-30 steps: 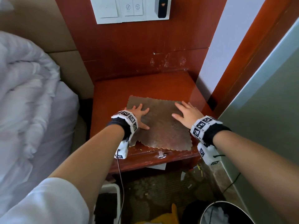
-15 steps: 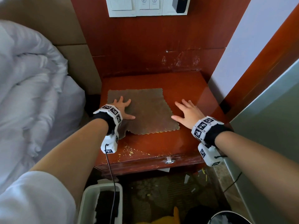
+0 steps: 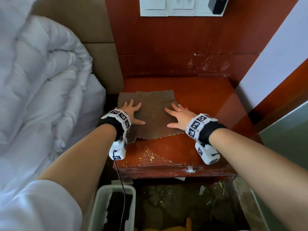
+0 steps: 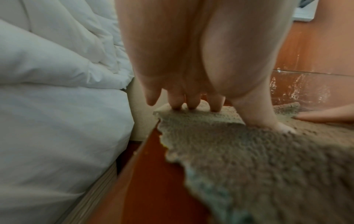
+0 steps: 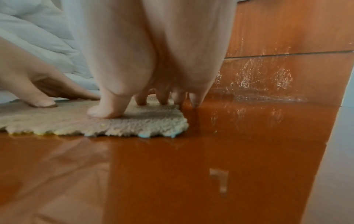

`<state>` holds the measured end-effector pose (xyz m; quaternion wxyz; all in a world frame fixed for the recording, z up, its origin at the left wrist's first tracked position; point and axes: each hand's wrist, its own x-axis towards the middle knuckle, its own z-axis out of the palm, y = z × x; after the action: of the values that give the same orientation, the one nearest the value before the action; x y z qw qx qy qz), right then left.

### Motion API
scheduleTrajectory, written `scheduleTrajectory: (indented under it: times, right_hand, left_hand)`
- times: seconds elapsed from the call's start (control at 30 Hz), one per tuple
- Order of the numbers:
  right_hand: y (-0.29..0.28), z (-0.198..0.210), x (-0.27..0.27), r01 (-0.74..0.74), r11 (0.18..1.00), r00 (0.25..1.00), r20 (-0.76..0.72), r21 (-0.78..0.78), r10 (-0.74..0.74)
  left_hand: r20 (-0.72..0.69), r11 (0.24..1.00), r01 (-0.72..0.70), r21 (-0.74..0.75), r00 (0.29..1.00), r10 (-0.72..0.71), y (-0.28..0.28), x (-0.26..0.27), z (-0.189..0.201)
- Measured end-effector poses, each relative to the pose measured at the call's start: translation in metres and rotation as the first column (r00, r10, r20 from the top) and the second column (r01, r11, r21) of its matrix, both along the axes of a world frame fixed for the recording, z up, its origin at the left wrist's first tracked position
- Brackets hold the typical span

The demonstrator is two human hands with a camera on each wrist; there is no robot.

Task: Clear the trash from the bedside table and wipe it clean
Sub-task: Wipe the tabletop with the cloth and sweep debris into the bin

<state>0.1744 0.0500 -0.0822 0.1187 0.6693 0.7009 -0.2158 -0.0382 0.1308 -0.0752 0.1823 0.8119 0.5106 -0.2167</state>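
A grey-brown cleaning cloth lies flat on the left half of the red-brown bedside table. My left hand presses flat on the cloth's left part, fingers spread. My right hand presses flat on its right part. In the left wrist view the fingers rest on the cloth near the table's left edge. In the right wrist view my right hand's fingertips sit at the right end of the cloth. Yellow crumbs lie scattered near the table's front edge.
A white duvet fills the left. A white bin stands on the floor in front of the table. Bits of paper litter the floor at the right. A switch panel hangs on the wooden wall behind.
The cloth has slid back and left across the table under both hands, uncovering crumbs near the front edge. My right hand, off the cloth half a second ago, is on it again.
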Motion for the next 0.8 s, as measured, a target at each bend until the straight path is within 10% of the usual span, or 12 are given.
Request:
scheduleTrajectory:
  times: [0.8]
  right_hand:
    - [-0.06, -0.004, -0.033, -0.038, 0.999, 0.997, 0.069, -0.005, 0.038]
  left_hand:
    - [0.051, 0.999, -0.036, -0.002, 0.998, 0.036, -0.064, -0.041, -0.007]
